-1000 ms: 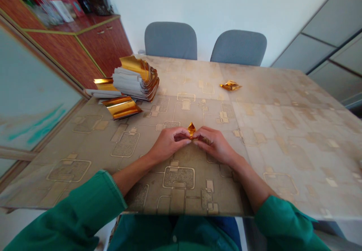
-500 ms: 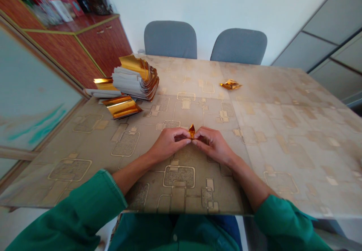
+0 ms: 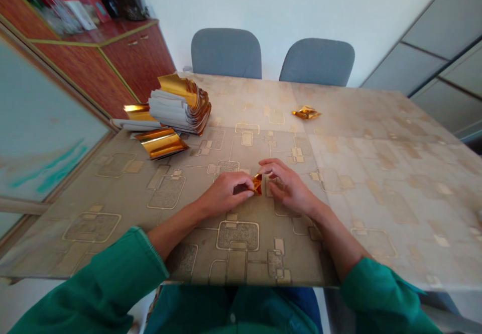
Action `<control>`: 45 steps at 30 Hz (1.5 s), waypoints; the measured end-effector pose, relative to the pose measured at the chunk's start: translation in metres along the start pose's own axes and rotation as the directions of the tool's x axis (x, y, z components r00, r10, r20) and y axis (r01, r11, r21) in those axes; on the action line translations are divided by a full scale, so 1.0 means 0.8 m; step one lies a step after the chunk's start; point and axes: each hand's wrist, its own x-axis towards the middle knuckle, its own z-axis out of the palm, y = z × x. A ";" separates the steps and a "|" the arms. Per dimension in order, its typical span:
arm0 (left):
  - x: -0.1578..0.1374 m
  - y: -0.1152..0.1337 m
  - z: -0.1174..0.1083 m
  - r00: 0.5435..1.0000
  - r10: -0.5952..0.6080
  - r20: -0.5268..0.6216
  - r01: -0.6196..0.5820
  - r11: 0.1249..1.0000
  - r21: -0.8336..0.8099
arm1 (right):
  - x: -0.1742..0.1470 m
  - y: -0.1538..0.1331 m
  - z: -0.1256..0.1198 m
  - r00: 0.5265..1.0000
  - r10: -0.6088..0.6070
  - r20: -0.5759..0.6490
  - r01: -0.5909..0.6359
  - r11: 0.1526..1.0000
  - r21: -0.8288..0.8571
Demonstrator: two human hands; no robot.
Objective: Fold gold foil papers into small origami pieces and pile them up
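Observation:
Between thumb and fingers, my left hand (image 3: 230,190) pinches a small folded piece of gold foil paper (image 3: 257,184), partly hidden by the fingertips. My right hand (image 3: 288,186) is just to its right, thumb and fingers apart, the index finger close to the foil's upper edge. Whether that fingertip touches the foil I cannot tell. Farther back on the table lies a folded gold foil piece (image 3: 307,113) with pointed ends.
A bent stack of gold and white foil sheets (image 3: 176,105) stands at the back left, with a loose gold sheet (image 3: 161,143) before it. Patterned cloth covers the table (image 3: 361,173). Two grey chairs (image 3: 226,52) stand behind it, and a wooden cabinet (image 3: 137,55) at the left.
My right hand has let go of the small foil piece and opened, shifting slightly right. The piece has turned in my left hand, its point no longer upright.

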 end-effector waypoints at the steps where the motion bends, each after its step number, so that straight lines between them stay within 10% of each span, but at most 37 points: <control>1: 0.000 0.000 0.000 1.000 0.004 0.004 -0.004 1.000 0.001 | 0.000 0.000 0.002 0.999 0.000 0.032 -0.001 1.000 0.025; 11: -0.004 -0.005 0.019 0.969 -0.153 -0.192 0.116 0.974 -0.193 | 0.001 0.004 0.010 0.988 0.062 -0.143 -0.064 0.998 -0.011; 15: -0.011 0.002 0.024 0.927 -0.124 -0.355 0.152 0.987 0.052 | 0.003 0.001 0.021 0.951 0.114 -0.287 -0.131 0.990 -0.041; 21: -0.009 0.009 0.027 0.965 -0.047 -0.258 0.093 0.981 0.169 | 0.002 -0.010 0.038 0.957 0.088 -0.275 -0.108 0.992 -0.059; 28: -0.004 -0.002 0.016 0.973 -0.016 -0.232 0.070 0.972 0.225 | -0.001 -0.010 0.014 0.999 -0.005 0.043 0.010 0.992 -0.125; 45: 0.000 -0.002 0.010 0.997 0.012 -0.078 -0.001 0.991 0.135 | 0.000 -0.004 0.017 0.991 -0.133 0.001 0.130 0.964 -0.231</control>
